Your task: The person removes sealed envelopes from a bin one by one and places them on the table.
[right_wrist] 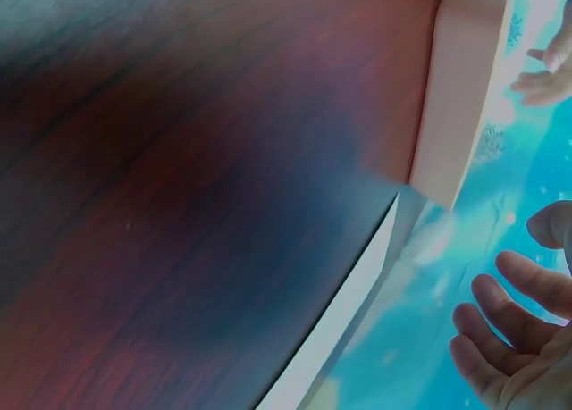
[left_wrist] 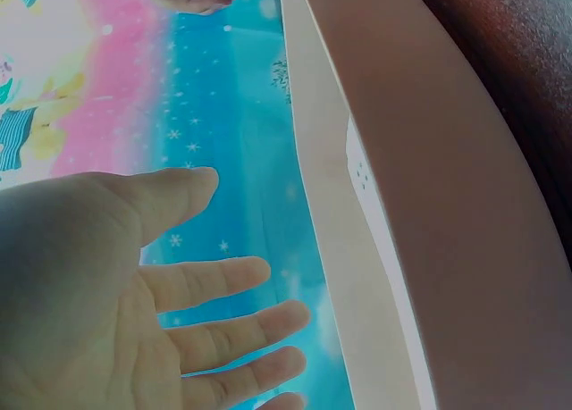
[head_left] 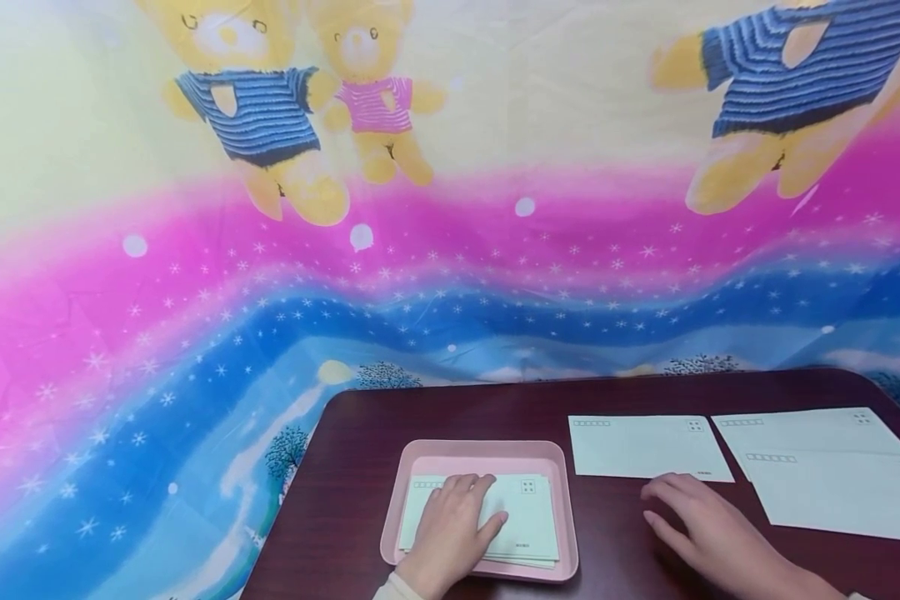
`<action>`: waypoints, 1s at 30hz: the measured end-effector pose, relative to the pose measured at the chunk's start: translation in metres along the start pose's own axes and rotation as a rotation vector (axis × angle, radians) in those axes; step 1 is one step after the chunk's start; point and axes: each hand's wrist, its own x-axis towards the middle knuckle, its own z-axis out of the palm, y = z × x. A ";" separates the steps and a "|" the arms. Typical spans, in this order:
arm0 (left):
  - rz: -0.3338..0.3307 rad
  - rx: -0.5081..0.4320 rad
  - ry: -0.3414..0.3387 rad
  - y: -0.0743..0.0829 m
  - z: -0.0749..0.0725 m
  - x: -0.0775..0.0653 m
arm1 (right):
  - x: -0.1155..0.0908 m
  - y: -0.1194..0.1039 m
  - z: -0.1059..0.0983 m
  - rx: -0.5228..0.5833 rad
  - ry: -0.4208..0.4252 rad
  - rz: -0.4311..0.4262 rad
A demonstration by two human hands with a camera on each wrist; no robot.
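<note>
The left hand [head_left: 453, 529], fingers spread apart, is over the stack of white paper envelopes [head_left: 527, 523] in the pink rectangular tray [head_left: 486, 450]. The right hand [head_left: 708, 533], fingers loosely bent and apart, is near one white paper envelope [head_left: 645, 447] on the dark brown table [head_left: 611, 533].

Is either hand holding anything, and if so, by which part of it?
Nothing is held. The left hand is over the envelopes in the tray, empty; the right hand is empty above the table.
</note>
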 end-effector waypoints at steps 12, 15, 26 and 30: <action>-0.035 -0.002 0.020 -0.011 -0.003 -0.005 | 0.009 -0.021 0.010 0.026 -0.035 -0.039; -0.029 -0.003 0.034 -0.013 -0.003 -0.006 | 0.010 -0.025 0.011 0.032 -0.026 -0.053; -0.048 0.006 0.053 -0.021 -0.003 -0.008 | 0.017 -0.036 0.020 0.069 0.017 -0.002; -0.063 -0.001 0.030 -0.025 -0.004 -0.010 | 0.021 -0.041 0.024 0.067 0.055 -0.027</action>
